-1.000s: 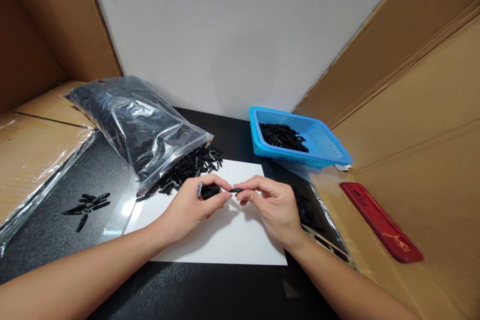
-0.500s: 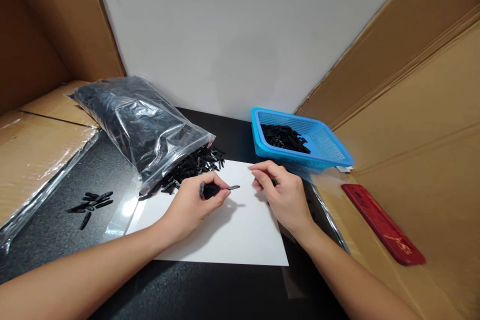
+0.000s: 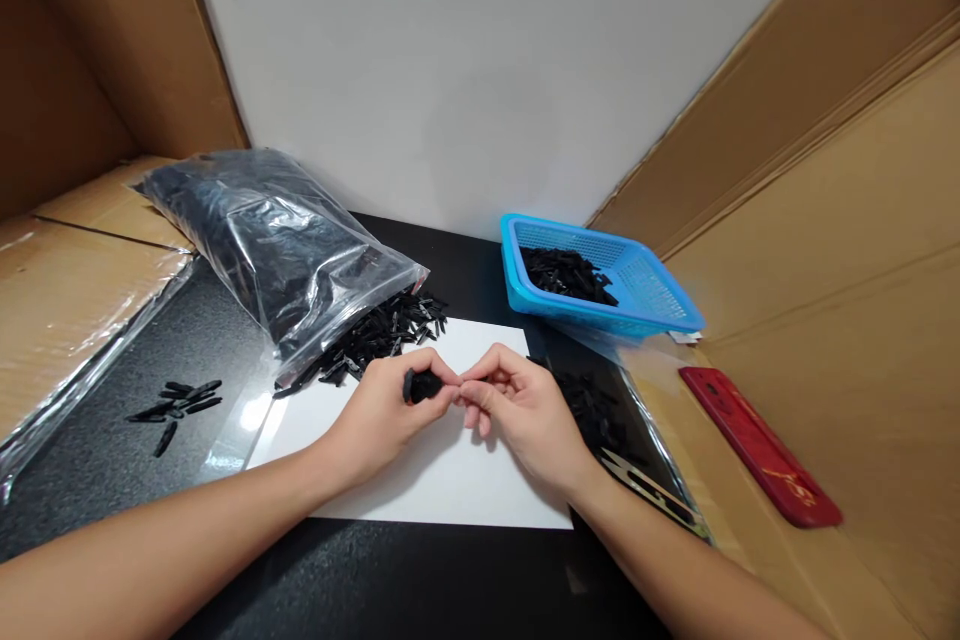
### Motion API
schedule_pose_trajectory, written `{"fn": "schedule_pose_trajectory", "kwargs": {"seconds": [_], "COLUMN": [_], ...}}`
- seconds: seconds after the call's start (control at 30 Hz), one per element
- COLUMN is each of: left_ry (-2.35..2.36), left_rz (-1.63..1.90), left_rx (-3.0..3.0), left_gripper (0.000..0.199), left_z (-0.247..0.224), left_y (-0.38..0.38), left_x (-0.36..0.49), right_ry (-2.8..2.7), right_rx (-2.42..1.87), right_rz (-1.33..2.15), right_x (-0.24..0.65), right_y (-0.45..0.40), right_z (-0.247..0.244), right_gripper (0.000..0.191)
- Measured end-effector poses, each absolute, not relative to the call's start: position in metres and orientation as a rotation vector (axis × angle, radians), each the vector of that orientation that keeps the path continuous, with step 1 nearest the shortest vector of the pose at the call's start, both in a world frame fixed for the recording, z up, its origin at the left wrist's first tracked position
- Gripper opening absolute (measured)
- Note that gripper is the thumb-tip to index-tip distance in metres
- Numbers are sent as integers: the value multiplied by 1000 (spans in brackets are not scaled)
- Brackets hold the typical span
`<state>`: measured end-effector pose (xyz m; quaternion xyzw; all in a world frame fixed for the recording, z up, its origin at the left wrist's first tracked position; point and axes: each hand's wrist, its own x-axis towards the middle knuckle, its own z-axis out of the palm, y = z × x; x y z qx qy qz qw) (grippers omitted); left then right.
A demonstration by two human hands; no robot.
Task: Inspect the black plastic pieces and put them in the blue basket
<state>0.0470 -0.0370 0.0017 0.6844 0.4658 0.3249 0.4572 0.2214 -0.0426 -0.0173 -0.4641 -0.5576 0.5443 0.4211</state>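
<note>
Over a white sheet of paper (image 3: 450,480), the fingertips of both hands meet. My left hand (image 3: 397,405) is closed, with several black pieces (image 3: 424,385) held in the curl of its fingers and its thumb and index finger pinched together. My right hand (image 3: 517,405) pinches at the same spot; the small piece between the fingertips is mostly hidden. Behind my left hand, a pile of black pieces (image 3: 386,330) lies at the mouth of a clear plastic bag (image 3: 277,240) filled with dark pieces.
A blue basket (image 3: 652,290) with black pieces stands at the back right. More black pieces (image 3: 596,410) and a metallic tool (image 3: 652,490) lie beside my right forearm. A red case (image 3: 757,445) rests on cardboard at the right. Several black pieces (image 3: 176,405) lie at the left.
My right hand has moved left to meet my left fingertips, hiding the small piece that stuck out from them. Dark pieces and the metallic tool at the right have come into view.
</note>
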Motion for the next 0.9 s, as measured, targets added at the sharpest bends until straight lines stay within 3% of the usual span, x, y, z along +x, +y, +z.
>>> {"fn": "schedule_pose_trajectory", "kwargs": {"seconds": [0.3,0.47,0.57,0.9], "left_ry": [1136,1092,1009,882], "left_rz": [754,796,807,816], "left_rx": [1561,1597,1551,1484], "left_gripper": [14,11,18,18], "left_z": [-2,-7,-10,-10], "left_y": [-40,-43,-46,-46], "left_x": [49,52,52,51], "right_ry": [-1247,-1897,-2037,-1944], "right_rx": [-1071,-1062,-956,-907], "right_rz": [1367,711,489,474], "right_x": [224,208,202,201], "right_y": [-37,-52,-57,-61], "right_z": [5,9,5,5], "right_gripper": [9,21,22,12]}}
